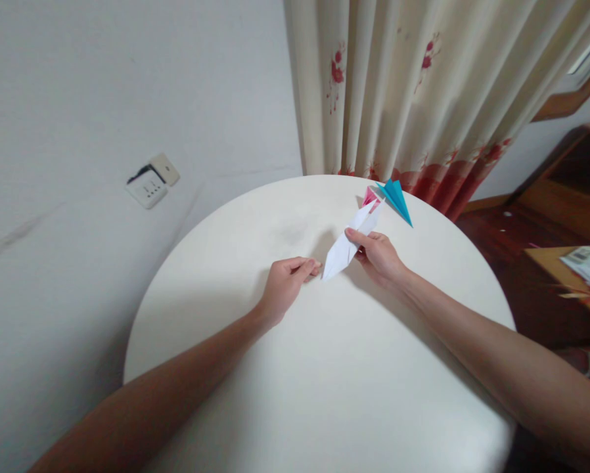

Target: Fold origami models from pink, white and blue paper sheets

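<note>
Head view. A round white table [324,368] fills the lower centre of the frame; its top is smooth and pale, with a faint grey smudge near the far side. Behind it to the left stands a white wall carrying a wall socket [152,180] set at a slant, with a dark cable entering it. Behind the table's far edge hangs a cream curtain [423,85] with red flower print and a red band along its hem. At right, dark wooden flooring and a wooden shelf edge [566,276] bearing papers are visible.

Both forearms reach in from the lower corners, bare, over the tabletop. The right hand [380,257] grips a folded white paper [347,244], thumb on top and fingers curled beneath, at the piece's middle. The paper is long and pointed, its lower tip directed at the left hand [286,284]. That hand rests loosely curled with thumb and forefinger pinched together just beside the tip; actual contact cannot be confirmed. Beyond the white paper's far end lie a pink folded piece [370,195] and a blue folded paper [397,199], near the table's far edge.
</note>
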